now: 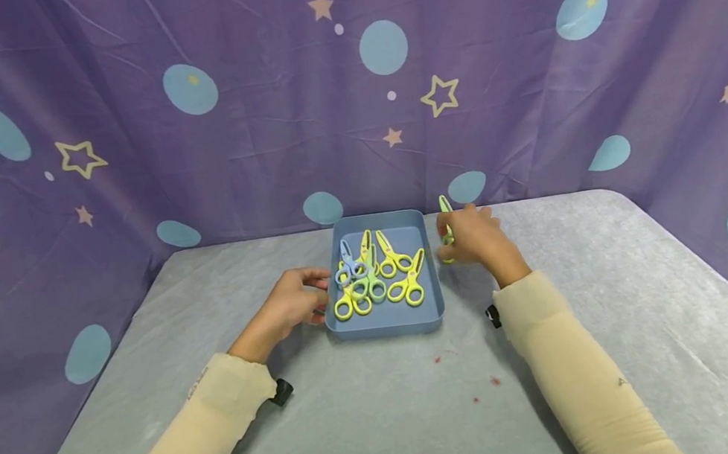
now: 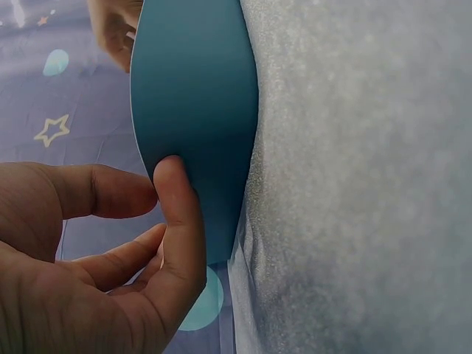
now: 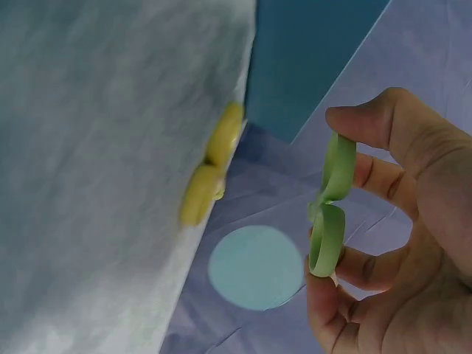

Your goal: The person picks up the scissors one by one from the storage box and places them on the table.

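A blue-grey tray (image 1: 388,321) stands near the table's far edge. Inside it lie several pairs of scissors, mostly yellow (image 1: 414,281), plus a light green pair (image 1: 370,279) and a blue pair (image 1: 350,267). My left hand (image 1: 291,299) is at the tray's left side, fingers bent; in the left wrist view a fingertip (image 2: 175,177) touches the outer wall. To the right of the tray, my right hand (image 1: 473,233) pinches green scissors (image 3: 335,177) by the handle loops. Their blades are hidden in the right wrist view. Yellow scissors (image 3: 210,166) lie below, near the table edge.
A grey cloth (image 1: 386,419) covers the table, with small red marks (image 1: 495,380) toward the front. Behind it hangs a purple curtain (image 1: 271,118) with stars and dots, close against the table's far edge. Dark wrist devices (image 1: 282,392) hang under both sleeves.
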